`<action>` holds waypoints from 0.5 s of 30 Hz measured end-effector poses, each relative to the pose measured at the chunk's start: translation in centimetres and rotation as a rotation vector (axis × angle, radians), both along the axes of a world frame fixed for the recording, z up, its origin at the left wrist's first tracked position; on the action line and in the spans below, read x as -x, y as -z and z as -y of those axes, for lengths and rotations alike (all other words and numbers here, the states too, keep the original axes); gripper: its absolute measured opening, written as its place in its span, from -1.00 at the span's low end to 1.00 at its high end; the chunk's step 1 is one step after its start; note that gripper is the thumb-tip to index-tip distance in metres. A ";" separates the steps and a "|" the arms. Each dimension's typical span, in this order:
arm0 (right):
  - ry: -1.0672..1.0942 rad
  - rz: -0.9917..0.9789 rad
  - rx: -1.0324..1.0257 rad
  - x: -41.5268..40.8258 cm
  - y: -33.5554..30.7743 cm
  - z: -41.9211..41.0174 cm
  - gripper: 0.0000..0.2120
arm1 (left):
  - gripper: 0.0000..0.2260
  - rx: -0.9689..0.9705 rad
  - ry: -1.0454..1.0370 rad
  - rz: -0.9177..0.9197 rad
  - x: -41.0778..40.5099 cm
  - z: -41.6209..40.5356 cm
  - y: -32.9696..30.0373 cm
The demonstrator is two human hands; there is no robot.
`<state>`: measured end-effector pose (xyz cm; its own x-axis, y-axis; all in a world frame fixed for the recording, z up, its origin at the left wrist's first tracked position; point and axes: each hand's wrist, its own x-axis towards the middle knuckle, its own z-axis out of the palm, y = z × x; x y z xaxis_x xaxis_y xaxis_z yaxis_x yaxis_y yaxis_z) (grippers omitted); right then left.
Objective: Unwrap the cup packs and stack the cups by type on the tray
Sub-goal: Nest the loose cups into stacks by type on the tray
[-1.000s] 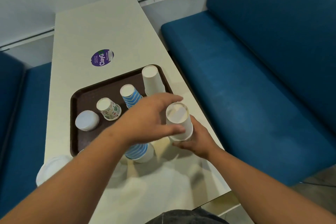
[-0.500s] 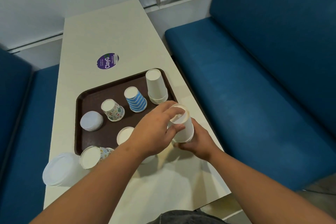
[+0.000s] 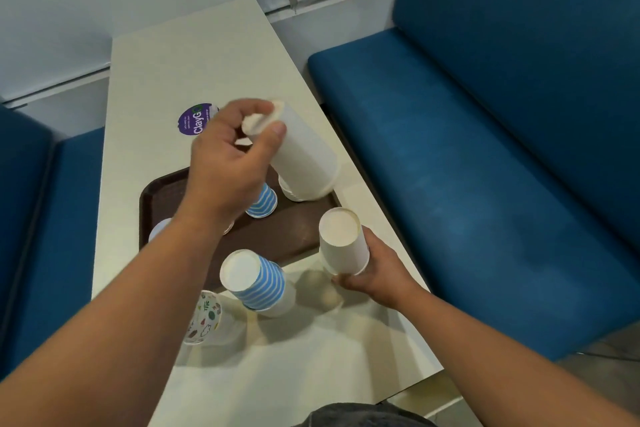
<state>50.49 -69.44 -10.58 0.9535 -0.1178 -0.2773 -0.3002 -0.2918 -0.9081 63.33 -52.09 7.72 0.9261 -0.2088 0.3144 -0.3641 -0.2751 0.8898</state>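
Note:
My left hand [image 3: 230,156] pinches the base of an upturned plain white cup [image 3: 303,152] and holds it over the white stack at the tray's far right corner. My right hand [image 3: 372,269] grips a stack of white cups [image 3: 341,241] upside down at the table's right edge. The brown tray [image 3: 277,236] carries a blue-striped cup [image 3: 261,203] and other cups partly hidden by my left arm. A blue-striped stack [image 3: 254,279] stands at the tray's near edge. A cup with coloured prints [image 3: 206,317] lies beside it on the table.
The cream table [image 3: 180,62] has a purple round sticker [image 3: 194,121] beyond the tray. Blue bench seats [image 3: 467,149] run along both sides. A wall and window frame close the far end. The table's right edge is close to my right hand.
My left hand has lifted one white cup off the stack in my right hand and carried it up and away toward the tray's far right corner. The view has shifted closer.

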 end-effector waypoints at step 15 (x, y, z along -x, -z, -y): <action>0.006 -0.033 0.003 -0.1 0.4 0.0 -0.20 | -0.64 -0.822 0.045 -0.206 -8.3 2.2 6.3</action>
